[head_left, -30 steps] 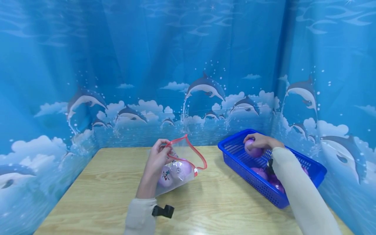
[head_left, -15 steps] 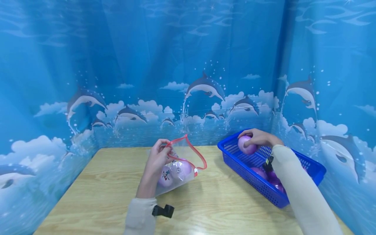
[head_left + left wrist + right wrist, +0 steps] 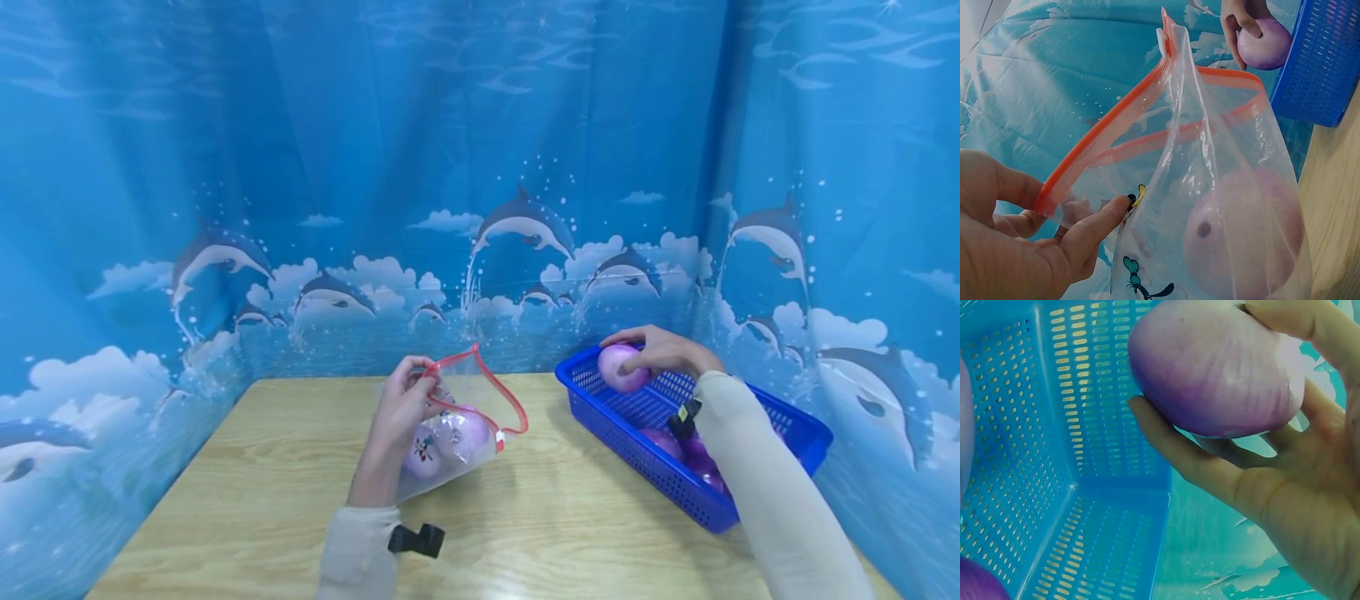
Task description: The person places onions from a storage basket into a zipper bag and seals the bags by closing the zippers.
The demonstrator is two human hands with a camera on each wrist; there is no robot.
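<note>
A red onion [image 3: 1222,369] is gripped by the curled fingers of the right hand [image 3: 663,348]; by the fingers of the left hand [image 3: 405,400], the red zip edge [image 3: 1104,125] of a clear zip bag [image 3: 1179,150] is pinched. The held onion is poised at the far left end of the blue perforated basket [image 3: 645,454], on the right of the desk [image 3: 525,533]. More onions [image 3: 705,462] are contained in its near part. Onions are also seen within the bag, whose mouth is spread toward the basket. The step in hand is judged to be the transfer of one onion from basket to bag. For the next move, the basket rim would have to be cleared, and the onion aligned with the mouth without the slack plastic being snagged.
</note>
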